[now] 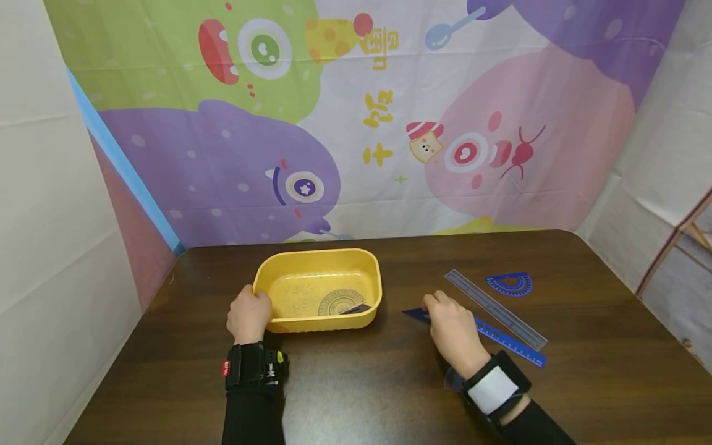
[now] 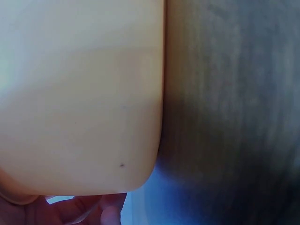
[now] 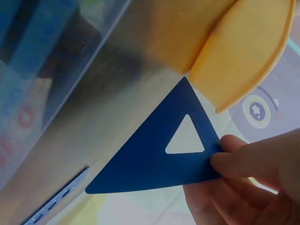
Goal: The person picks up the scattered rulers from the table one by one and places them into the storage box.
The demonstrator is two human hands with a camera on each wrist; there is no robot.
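A yellow tub (image 1: 322, 324) sits left of the head frame's centre, its left end gripped by the left hand (image 1: 248, 314). Right of centre, the right hand (image 1: 453, 327) pinches a blue set square (image 3: 145, 162), which in the right-wrist frame spreads leftward from the fingertips (image 3: 221, 164).

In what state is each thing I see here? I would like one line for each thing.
Yellow tub: upright, open-topped, thin items inside, its left end held by the left hand.
Blue set square: pinched at one corner by the right hand.
Clear ruler: lying flat.
Blue ruler: flat, partly hidden in the head view.
Blue protractor: lying flat.
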